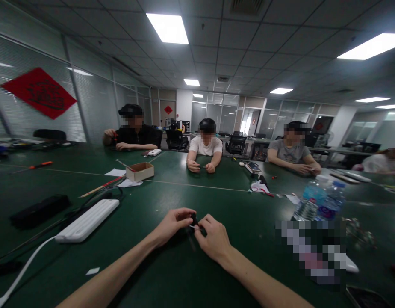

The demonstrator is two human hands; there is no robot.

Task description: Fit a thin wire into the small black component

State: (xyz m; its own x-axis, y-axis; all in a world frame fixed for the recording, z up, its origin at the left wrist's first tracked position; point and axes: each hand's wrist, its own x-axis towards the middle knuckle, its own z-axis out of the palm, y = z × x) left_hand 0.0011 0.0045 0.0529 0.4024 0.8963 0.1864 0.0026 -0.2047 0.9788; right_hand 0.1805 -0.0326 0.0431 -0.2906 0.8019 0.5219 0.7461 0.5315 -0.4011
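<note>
Near the middle of the green table [146, 273], my left hand [175, 222] has its thumb and fingers closed on a small black part [193, 219]. My right hand [213, 237] meets it from the right, its fingertips pinched at the same part. A thin white piece [193, 227] shows between the two hands at the right thumb tip. The fingers partly cover the black part, and its shape is too small to make out.
A white power strip [88, 220] and a black case [40, 209] lie at left, an open cardboard box [140, 172] ahead. Water bottles [330, 199] stand at right. Across the table, a person [205, 145] sits between two others.
</note>
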